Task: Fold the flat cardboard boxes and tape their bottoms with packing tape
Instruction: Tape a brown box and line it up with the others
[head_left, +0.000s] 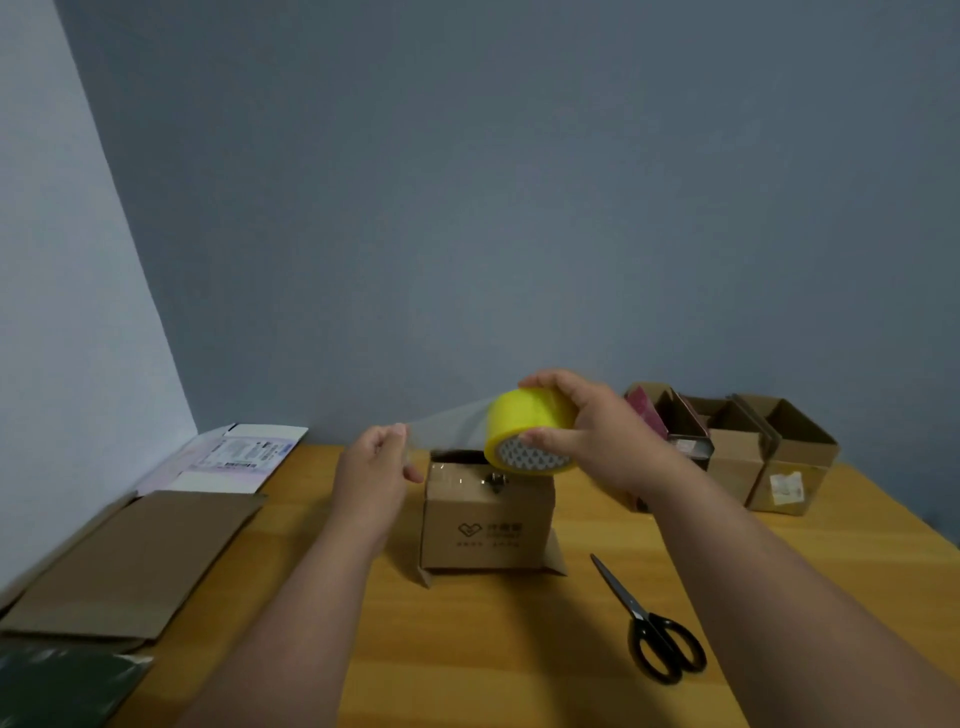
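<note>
Grey walls back a wooden table (467, 649) with a folded cardboard box (485, 525) at its middle, bearing a heart-shaped logo and print too small to read. Above the box, the right hand (592, 426) grips a yellow tape roll (530, 431); the left hand (376, 467) pinches the clear strip's end. Scissors (649, 623) lie right of the box, flat cardboard (135, 561) left, open boxes (753, 452) behind right.

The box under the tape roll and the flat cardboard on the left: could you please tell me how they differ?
The box under the tape roll is folded up and standing; the flat cardboard lies unfolded on the table. The box carries a printed logo; the flat cardboard's visible face is plain. The box sits mid-table, the flat cardboard by the left wall. Both are brown cardboard.
</note>
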